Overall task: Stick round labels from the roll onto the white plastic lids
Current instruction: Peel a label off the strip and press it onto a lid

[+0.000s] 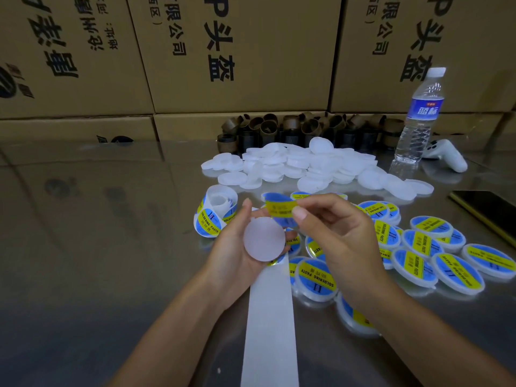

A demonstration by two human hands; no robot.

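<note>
We see L hand (240, 244) cupping blank lid (264, 239); R hand (332, 233) pinches label (279, 209) just above it, roll (215, 213) left of both hands.

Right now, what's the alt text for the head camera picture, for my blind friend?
The left hand holds a blank white lid while the right hand pinches a round blue and yellow label close to it. The label roll sits left of the hands on a shiny table, labelled lids lie to the right, and blank lids are piled behind.
</note>
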